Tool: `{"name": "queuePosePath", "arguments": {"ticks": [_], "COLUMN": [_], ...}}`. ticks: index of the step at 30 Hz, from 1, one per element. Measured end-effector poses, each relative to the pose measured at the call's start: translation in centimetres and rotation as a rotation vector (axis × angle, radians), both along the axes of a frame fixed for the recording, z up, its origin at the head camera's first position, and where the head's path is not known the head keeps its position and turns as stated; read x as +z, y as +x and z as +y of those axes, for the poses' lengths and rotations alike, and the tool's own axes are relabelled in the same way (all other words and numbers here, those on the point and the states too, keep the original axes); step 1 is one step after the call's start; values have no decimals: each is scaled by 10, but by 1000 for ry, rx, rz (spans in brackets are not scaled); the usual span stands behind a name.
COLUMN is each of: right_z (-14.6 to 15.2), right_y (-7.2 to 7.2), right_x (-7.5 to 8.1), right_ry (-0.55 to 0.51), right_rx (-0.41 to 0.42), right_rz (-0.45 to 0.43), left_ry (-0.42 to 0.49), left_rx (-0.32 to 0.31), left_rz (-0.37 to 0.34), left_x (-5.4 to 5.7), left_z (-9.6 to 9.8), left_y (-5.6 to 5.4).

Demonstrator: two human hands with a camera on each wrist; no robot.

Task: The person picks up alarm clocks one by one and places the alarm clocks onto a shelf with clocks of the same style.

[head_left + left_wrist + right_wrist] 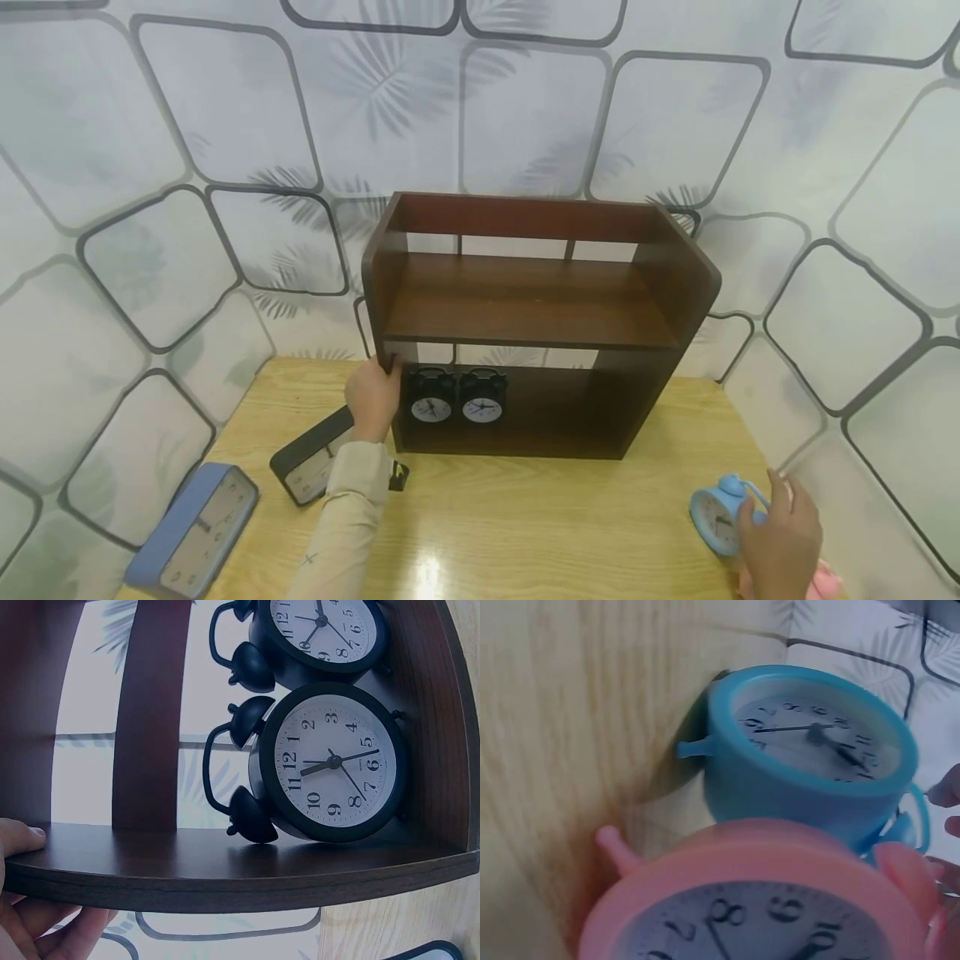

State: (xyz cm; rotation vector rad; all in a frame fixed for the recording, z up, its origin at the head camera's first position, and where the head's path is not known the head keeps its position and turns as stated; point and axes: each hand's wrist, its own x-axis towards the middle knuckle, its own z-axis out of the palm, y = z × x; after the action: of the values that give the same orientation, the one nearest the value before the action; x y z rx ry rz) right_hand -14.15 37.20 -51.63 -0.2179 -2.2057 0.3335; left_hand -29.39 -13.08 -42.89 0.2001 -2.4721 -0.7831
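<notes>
My left hand (372, 400) grips the left side panel of a dark brown wooden shelf (532, 300). In the left wrist view its thumb lies on the panel's inner face, with the fingers outside. Two black twin-bell alarm clocks, a left one (431, 396) and a right one (482, 396), stand side by side in the lower compartment. At the table's right, my right hand (783, 533) is beside a light blue alarm clock (714, 518), fingertips near its handle. A pink alarm clock (735, 859) stands next to the blue one, mostly hidden under that hand in the head view.
On the left of the wooden table (525, 525) stand a blue box-shaped clock (197, 533) and a black one (311, 458), partly behind my left forearm. A small black-and-yellow item (399, 476) lies near the sleeve. Patterned walls enclose the table behind and at both sides.
</notes>
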Motion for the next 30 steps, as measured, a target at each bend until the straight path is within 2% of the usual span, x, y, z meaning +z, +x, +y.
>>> {"name": "queuePosePath", "arguments": {"ticks": [5,12,19,24,30], "right_z": [3,3,3,4,7], "right_y": [0,1,1,2,4], "right_x": [-4,-6,0,3,9], "right_ry": [-3,2,-29,-34,-105], "right_rx": [-41,-42,-57,-54,-72], "right_rz": [-69,-134,-361,-420,-555], "left_ry": [0,-16,-22,-13,-16], "left_rx": [-5,-3,-1,1,8], "left_rz": [-1,18,2,-4,12], "left_x": [0,-1,0,0,-1], "left_z": [0,-1,-3,-1,1], "left_y": [-1,-2,-2,0,0]}}
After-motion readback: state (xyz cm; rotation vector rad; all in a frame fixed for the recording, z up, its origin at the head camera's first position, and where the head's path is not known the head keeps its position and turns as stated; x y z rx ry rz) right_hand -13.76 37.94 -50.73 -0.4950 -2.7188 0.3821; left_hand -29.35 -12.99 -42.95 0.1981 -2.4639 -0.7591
